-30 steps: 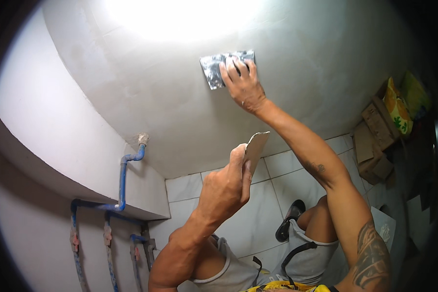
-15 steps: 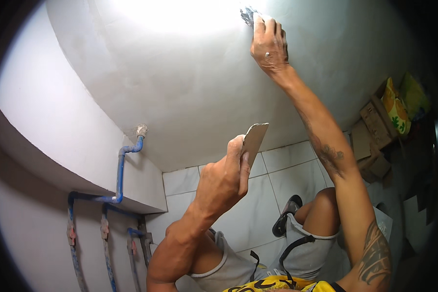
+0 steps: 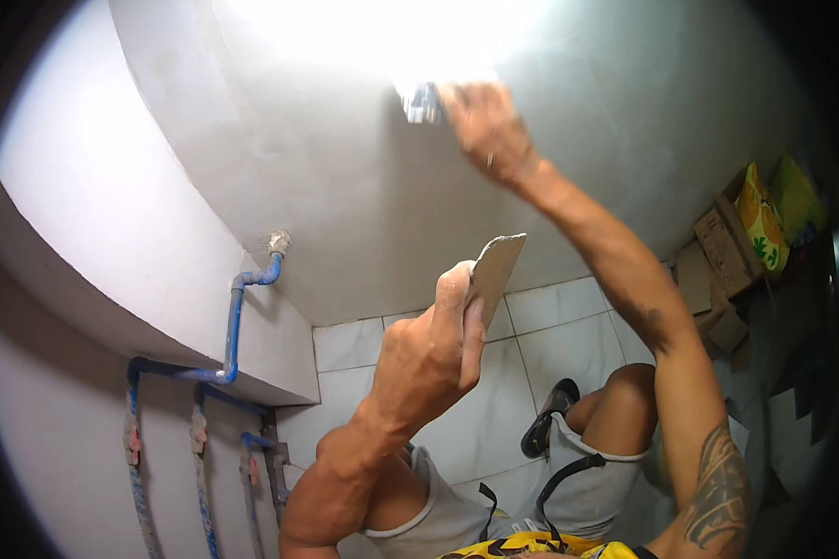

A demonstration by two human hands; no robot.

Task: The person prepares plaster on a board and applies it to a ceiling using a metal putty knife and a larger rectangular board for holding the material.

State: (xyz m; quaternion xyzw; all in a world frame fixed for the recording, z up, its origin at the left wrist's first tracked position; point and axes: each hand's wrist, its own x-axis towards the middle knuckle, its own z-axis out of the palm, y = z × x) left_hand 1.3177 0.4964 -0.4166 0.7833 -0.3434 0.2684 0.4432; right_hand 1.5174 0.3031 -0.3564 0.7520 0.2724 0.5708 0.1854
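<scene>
My left hand (image 3: 424, 349) is closed on a thin flat piece of board (image 3: 499, 268), thumb on one face, held upright in front of me. A pale rough line runs along its top edge. Up at the pale grey wall (image 3: 336, 196), my right hand (image 3: 491, 135) grips a putty knife (image 3: 422, 103) with whitish smears on it. The blade lies at the wall surface to the left of the fingers. Motion blur softens the hand and the tool, and the handle is mostly hidden in the grip.
Blue pipes (image 3: 233, 321) run along the left wall, one ending in a fitting (image 3: 279, 243) at the wall. Cardboard boxes (image 3: 725, 244) and a yellow bag (image 3: 761, 224) stand at the right. White tiles (image 3: 559, 349) cover the floor below. Bright light washes out the upper wall.
My right hand has swept left and down across the wall with the putty knife. The left hand still holds the board, with hardly any shift.
</scene>
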